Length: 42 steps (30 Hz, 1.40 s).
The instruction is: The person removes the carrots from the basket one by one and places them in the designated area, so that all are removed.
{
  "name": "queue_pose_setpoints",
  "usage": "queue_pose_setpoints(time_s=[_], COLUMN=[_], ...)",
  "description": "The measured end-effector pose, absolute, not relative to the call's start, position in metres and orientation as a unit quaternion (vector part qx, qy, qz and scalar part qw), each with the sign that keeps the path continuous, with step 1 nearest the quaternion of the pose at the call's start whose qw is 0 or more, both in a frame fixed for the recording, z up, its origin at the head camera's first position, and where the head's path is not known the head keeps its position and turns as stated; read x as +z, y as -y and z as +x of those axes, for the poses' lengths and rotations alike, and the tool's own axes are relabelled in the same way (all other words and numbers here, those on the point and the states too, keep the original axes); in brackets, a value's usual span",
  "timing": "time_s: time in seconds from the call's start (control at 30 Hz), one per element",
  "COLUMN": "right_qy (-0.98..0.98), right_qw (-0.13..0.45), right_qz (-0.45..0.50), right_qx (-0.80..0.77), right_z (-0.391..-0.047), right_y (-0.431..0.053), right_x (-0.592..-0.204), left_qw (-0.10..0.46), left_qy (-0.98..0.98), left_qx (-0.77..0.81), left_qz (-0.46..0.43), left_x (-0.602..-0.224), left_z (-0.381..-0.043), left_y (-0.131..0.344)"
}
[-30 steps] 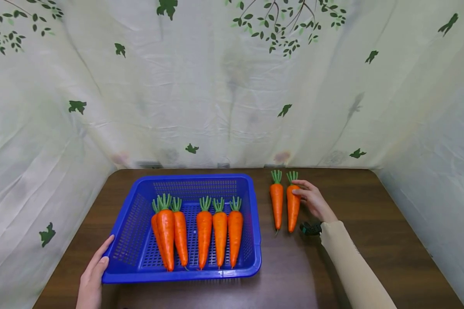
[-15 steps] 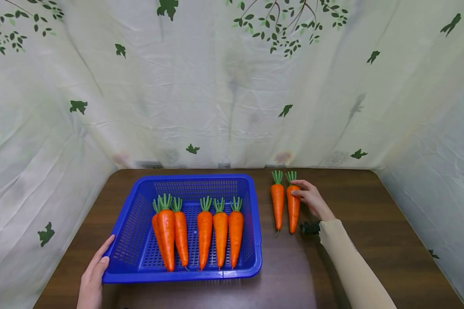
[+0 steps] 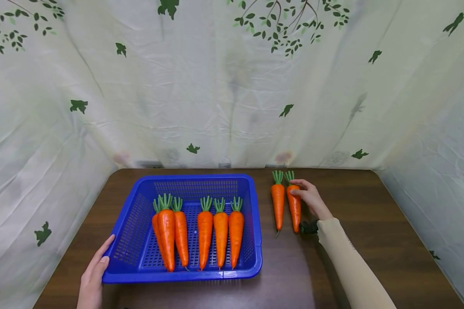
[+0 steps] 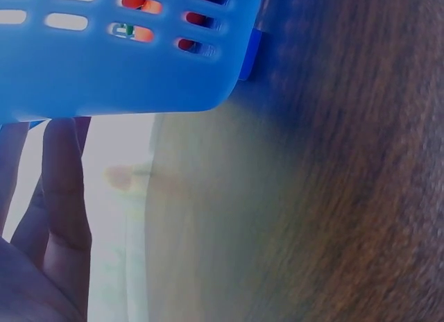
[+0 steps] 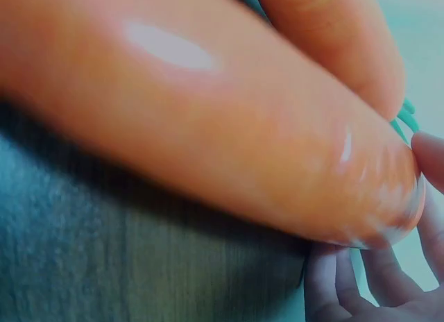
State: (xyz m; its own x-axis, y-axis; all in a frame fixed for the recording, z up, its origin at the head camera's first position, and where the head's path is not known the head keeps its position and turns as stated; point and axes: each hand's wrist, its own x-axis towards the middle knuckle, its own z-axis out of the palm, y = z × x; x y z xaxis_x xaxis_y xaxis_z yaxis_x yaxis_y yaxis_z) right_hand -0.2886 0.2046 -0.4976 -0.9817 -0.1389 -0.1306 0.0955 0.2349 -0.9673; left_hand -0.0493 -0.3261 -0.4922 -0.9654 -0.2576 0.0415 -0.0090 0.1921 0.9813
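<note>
My left hand (image 3: 93, 274) grips the left side of the blue plastic basket (image 3: 178, 278) at its near corner. In the left wrist view, fingers (image 4: 66, 190) reach up behind the basket wall (image 4: 125, 86). Over on the right, my right hand (image 3: 313, 201) holds the upper end of an orange carrot (image 3: 295, 212) with green stem stubs, between thumb and fingers. That carrot lies just right of a second carrot (image 3: 278, 206) on the table. Up close in the right wrist view, the held carrot (image 5: 229, 128) fills the frame, with fingertips at its stem end.
Inside the basket lie several carrots, in a left group (image 3: 166, 236) and a right group (image 3: 220, 236). The brown wooden table (image 3: 286, 274) ends at a white leaf-printed curtain (image 3: 232, 107) behind and at both sides. A dark band (image 3: 308, 227) sits under the right wrist.
The held carrot has turned slightly: its stem end has shifted left and its tip right. My right hand has moved a little left with it. The left hand and basket stay put.
</note>
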Motion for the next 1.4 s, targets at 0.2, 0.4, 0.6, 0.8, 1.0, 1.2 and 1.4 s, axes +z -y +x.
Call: queue_pose_setpoints(time_s=[0.2,0.4,0.6,0.8,1.0,1.2,1.4], right_qy=[-0.793,-0.800,-0.804,-0.789,-0.781,-0.781,-0.771], right_qw=[0.090,0.089,0.087,0.089,0.090,0.083,0.072], right_qz=[-0.012,-0.013,-0.010,-0.011,-0.009,-0.012,-0.009], right_qx=[-0.603,-0.594,-0.589,-0.607,-0.617,-0.619,-0.633], right_z=[-0.2908,-0.2911,-0.2895,-0.2886,-0.2883,-0.2875,-0.2878], right_y=[-0.2030,-0.2022,-0.2014,-0.2013,-0.2019,-0.2028,-0.2058], right_x=[-0.4979,-0.4987,-0.4972,-0.4981,-0.4982,-0.4968,-0.4923], left_qw=[0.104,0.099,0.090,0.088,0.084,0.084,0.092], left_qy=[0.759,0.759,0.759,0.758,0.765,0.768,0.765], left_qx=[-0.637,-0.636,-0.635,-0.637,-0.629,-0.624,-0.628], left_qz=[0.088,0.097,0.111,0.109,0.111,0.115,0.105], left_x=[-0.4926,-0.4923,-0.4929,-0.4931,-0.4931,-0.4925,-0.4921], left_z=[-0.0488,-0.0485,-0.0489,-0.0490,-0.0490,-0.0490,-0.0493], left_y=[0.3251,0.3252,0.3256,0.3258,0.3253,0.3248,0.3252])
